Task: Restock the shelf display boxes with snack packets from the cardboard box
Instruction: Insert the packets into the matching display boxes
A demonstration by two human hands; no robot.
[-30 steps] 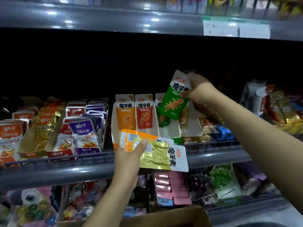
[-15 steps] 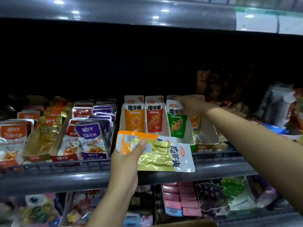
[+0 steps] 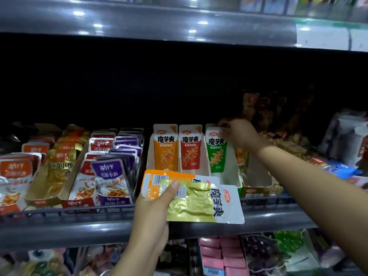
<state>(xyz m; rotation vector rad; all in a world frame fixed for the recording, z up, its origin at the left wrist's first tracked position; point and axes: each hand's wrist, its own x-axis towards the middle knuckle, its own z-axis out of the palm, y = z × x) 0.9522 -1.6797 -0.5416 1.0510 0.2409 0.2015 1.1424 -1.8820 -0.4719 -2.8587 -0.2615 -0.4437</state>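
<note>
My left hand (image 3: 155,210) grips a small stack of snack packets (image 3: 199,200) lying flat in front of the shelf rail, a gold one on top of an orange one. My right hand (image 3: 239,134) reaches over the white display box (image 3: 229,176) and pinches the top edge of the green packet (image 3: 216,150) standing upright in its third slot. An orange packet (image 3: 165,150) and a red packet (image 3: 190,149) stand in the slots to the left. The cardboard box is out of view.
Left of the display box stand boxes of fish snacks in purple (image 3: 111,176), red (image 3: 16,172) and gold (image 3: 59,168) packets. A dark wire rail (image 3: 79,210) edges the shelf. More goods lie on the right (image 3: 342,136) and on the lower shelf (image 3: 219,253).
My right hand brought the green packet down from above into the third slot and now holds its top. The left hand with its stack has stayed in place. The cardboard box left the view.
</note>
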